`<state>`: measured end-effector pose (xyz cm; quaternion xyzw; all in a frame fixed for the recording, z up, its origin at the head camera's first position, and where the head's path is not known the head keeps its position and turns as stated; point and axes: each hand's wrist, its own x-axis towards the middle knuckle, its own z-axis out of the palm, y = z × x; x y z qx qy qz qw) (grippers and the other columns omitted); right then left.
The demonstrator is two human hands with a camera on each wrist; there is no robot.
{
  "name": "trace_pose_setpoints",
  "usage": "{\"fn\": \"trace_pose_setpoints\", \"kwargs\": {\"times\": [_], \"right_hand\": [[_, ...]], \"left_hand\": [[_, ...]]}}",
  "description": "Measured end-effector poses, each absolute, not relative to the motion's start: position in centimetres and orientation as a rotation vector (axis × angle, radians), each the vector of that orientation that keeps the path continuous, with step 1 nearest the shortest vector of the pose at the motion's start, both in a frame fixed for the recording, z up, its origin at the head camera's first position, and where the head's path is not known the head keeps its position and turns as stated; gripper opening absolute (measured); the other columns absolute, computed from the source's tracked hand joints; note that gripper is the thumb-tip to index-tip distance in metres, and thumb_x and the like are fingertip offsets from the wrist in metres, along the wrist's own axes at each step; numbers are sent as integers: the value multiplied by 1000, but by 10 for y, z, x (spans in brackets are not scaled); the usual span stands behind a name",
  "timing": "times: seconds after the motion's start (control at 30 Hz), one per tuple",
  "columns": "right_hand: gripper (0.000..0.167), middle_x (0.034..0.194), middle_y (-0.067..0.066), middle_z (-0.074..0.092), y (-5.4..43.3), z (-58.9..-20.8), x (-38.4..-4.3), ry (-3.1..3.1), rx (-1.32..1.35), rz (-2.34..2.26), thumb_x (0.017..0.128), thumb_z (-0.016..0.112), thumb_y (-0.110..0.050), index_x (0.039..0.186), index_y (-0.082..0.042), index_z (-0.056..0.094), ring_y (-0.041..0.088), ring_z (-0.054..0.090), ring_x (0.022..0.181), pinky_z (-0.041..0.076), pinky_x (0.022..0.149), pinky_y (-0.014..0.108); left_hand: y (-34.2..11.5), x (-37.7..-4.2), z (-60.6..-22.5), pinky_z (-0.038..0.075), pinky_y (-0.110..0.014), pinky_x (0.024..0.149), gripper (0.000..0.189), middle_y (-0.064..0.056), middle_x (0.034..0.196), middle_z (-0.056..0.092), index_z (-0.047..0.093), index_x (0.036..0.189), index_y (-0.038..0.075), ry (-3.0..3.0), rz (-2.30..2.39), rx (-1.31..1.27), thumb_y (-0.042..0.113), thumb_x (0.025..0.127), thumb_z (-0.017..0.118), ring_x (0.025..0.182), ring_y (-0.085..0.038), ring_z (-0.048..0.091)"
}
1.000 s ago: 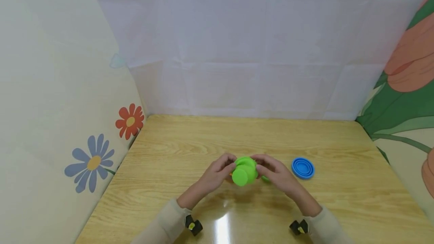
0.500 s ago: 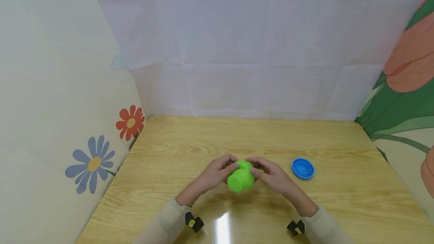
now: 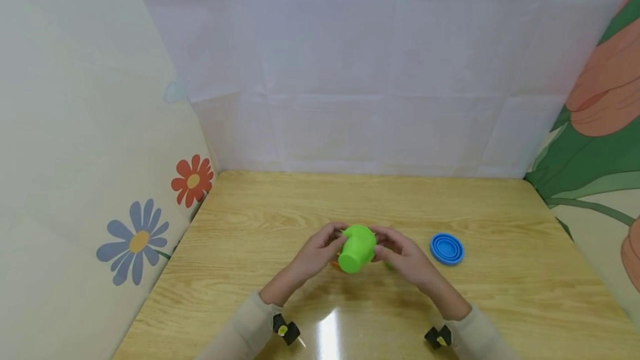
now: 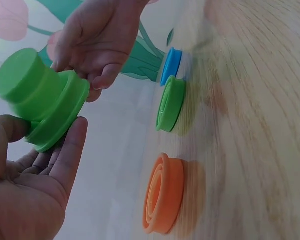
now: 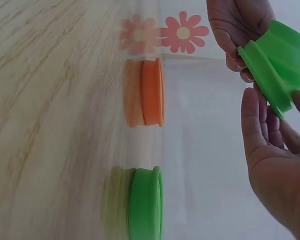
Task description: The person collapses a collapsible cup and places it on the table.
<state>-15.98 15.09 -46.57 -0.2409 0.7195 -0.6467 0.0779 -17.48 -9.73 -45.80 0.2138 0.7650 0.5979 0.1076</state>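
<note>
A bright green collapsible cup [image 3: 357, 246] is held up over the table between both hands, partly stretched out, with its flat base tilted toward me. My left hand [image 3: 315, 251] grips its left side, thumb on the wall and fingers under the rim, as the left wrist view shows. On the other side, my right hand [image 3: 407, 254] holds the rim between thumb and fingertips. Below the hands, an orange collapsed cup [image 4: 165, 195] and a second green collapsed cup [image 4: 171, 104] lie flat on the table; the hands mostly hide them in the head view.
A blue collapsed cup [image 3: 447, 249] lies to the right of my right hand. The wooden table [image 3: 280, 199] ends at a white cloth backdrop [image 3: 320, 71], with flower-printed panels on both sides.
The held green cup dipped toward me and slightly left, then rose again. Its wall now looks longer and smoother than one second ago. The blue cup stays in place.
</note>
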Motion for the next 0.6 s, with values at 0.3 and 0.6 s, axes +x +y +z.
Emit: {"fn": "trace_pose_setpoints", "kwargs": {"times": [0.3, 0.6], "right_hand": [[42, 124, 24, 59, 151, -465, -160, 2110, -646, -1965, 106, 54, -15, 143, 5, 48, 15, 67, 101, 60, 88, 47], [43, 126, 24, 61, 152, -470, -163, 2102, -597, -1936, 106, 56, -20, 141, 4, 51, 14, 66, 103, 60, 85, 33]], "left_hand": [[-98, -175, -457, 60, -52, 80, 27, -12, 108, 63, 58, 127, 4, 2278, 1712, 565, 20, 105, 56, 91, -18, 62], [-95, -174, -461, 61, -52, 83, 29, -14, 108, 62, 55, 126, 0, 2165, 1748, 499, 19, 105, 56, 92, -20, 65]]}}
